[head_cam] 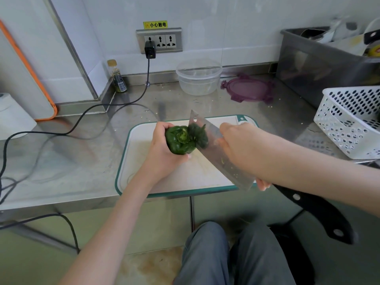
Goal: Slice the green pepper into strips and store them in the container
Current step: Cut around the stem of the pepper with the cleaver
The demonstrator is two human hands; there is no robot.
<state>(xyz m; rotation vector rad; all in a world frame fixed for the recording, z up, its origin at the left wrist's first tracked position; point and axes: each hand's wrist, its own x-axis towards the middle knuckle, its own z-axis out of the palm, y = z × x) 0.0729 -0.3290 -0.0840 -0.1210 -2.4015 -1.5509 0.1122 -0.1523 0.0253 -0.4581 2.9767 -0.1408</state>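
My left hand [162, 153] grips a dark green pepper [178, 140] just above the white cutting board [185, 177], stem end facing me. My right hand [238, 147] holds a steel cleaver [213, 157], with the fingers wrapped over the blade near its black handle [320, 214]. The blade's front part lies against the pepper's right side and mirrors it. A clear round container [198, 77] stands open at the back of the counter. Its purple lid [248, 88] lies to its right.
A white perforated basket [349, 120] and a steel bin [320, 68] of utensils crowd the right side. A black cable [82, 118] runs from the wall socket [159, 41] across the left counter. A small bottle [118, 79] stands in the back corner.
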